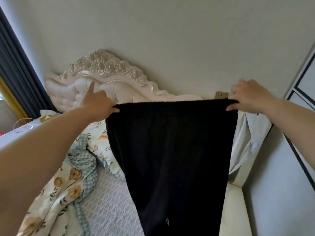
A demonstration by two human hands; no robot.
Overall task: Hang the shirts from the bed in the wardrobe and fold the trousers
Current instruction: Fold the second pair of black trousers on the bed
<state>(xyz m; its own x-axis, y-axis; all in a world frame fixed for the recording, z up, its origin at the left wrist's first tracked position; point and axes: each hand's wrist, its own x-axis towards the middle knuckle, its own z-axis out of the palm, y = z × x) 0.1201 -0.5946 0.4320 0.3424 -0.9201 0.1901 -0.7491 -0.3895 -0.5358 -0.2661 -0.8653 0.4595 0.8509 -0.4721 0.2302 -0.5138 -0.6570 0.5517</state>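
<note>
Both hands are pinching the waistband corners: the left hand (100,106) with its forefinger sticking up, the right hand (247,97) opposite. Between them the black trousers (170,150) are hanging spread, legs dropping over the near bed (109,193). Folding is seemingly just beginning; the next move is calling for laying leg onto leg.

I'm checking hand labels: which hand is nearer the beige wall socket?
Right. The right hand grips the waistband of the black trousers just right of the beige wall socket; the left hand grips the opposite waistband end, far to the socket's left.
</note>
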